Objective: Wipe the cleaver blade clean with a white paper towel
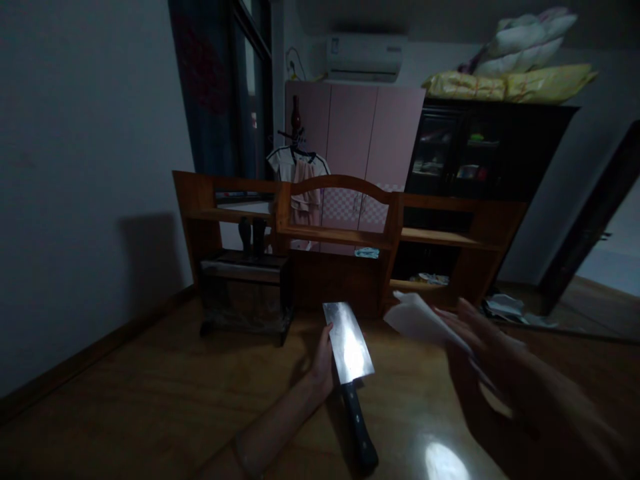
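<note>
A cleaver (347,333) with a shiny broad blade and a black riveted handle lies across my left hand (323,363), handle toward me. The left thumb rests on the blade's edge nearest it, and the other fingers are mostly hidden underneath. My right hand (505,373), a little blurred, is raised at the right, its fingers closed on a white sheet of tissue (419,320). That sheet is apart from the cleaver. Left of the cleaver, a dark knife block (245,293) stands on the wooden tabletop (165,400), with black handles sticking up from it.
A wooden shelf unit (340,237) runs along the far side of the tabletop, behind the knife block. Further back are a pink wardrobe (353,127), a dark cabinet (515,147) and clothes on a stand. A wall (90,167) rises at the left.
</note>
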The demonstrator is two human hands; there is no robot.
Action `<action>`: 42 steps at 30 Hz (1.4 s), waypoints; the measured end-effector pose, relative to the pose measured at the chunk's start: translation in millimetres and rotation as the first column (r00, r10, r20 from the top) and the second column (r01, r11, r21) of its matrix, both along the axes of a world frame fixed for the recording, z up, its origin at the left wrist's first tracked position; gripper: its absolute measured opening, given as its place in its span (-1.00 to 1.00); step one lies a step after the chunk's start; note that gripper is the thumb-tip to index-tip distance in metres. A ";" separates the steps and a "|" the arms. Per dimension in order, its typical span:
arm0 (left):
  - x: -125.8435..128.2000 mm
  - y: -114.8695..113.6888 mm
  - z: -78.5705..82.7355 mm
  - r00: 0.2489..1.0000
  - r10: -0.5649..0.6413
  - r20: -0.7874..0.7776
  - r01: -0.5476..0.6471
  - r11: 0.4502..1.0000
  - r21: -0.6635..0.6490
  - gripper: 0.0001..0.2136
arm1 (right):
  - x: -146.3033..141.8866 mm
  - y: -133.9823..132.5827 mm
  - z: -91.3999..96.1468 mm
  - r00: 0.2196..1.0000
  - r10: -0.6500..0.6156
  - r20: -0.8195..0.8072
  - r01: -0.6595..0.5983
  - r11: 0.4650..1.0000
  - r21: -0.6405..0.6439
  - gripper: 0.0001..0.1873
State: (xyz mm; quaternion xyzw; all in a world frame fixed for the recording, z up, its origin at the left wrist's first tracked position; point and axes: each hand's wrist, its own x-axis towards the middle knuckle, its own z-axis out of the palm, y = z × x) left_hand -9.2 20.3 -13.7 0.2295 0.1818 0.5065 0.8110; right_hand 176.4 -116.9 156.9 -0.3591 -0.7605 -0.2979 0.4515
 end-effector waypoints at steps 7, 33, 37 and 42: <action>2.5 2.7 0.4 0.998 0.058 -0.002 -0.058 0.996 -0.068 -0.52 | -8.9 116.9 -110.3 0.979 0.176 -0.100 -0.196 0.949 -0.245 -0.50; 0.9 -4.9 12.3 0.999 -0.043 0.017 0.045 0.996 -0.080 -0.51 | -28.4 93.3 -149.3 0.955 0.266 -0.132 -0.286 0.708 -0.645 -0.51; 1.4 -2.8 6.5 1.000 0.012 0.009 -0.010 0.994 -0.109 -0.51 | -37.3 88.5 -146.7 0.941 0.338 0.010 -0.230 0.663 -0.712 -0.44; 0.4 -4.1 6.7 0.994 0.107 -0.024 -0.109 0.983 -0.150 -0.57 | -38.2 90.8 -141.0 0.927 0.368 0.073 -0.188 0.624 -0.758 -0.47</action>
